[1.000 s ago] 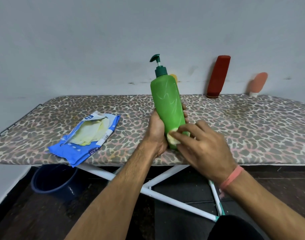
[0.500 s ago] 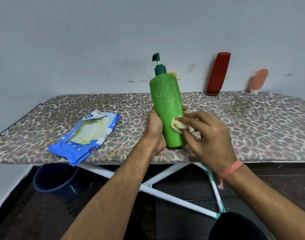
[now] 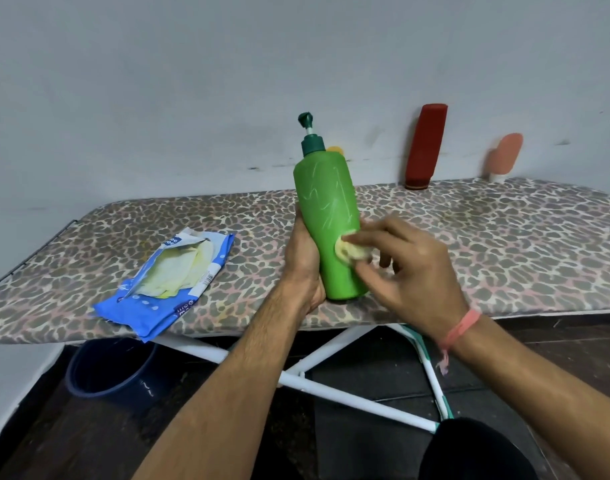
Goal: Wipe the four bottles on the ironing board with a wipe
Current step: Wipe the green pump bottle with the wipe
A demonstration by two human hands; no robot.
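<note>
Green bottle (image 3: 326,216) gripped by left hand (image 3: 303,261); right hand (image 3: 405,268) presses wipe (image 3: 348,250)

**Colours and patterns in front of you**

You hold a bright green bottle (image 3: 331,230) with a dark green pump (image 3: 310,140); your wipe (image 3: 352,250) is pale yellow. The ironing board (image 3: 487,244) wears a leopard print in tan, brown and pink. The wipe packet (image 3: 165,282) is blue and white. Behind stand a dark red bottle (image 3: 424,150) and a salmon-pink bottle (image 3: 506,154), with a coral band (image 3: 461,327) on your wrist
</note>
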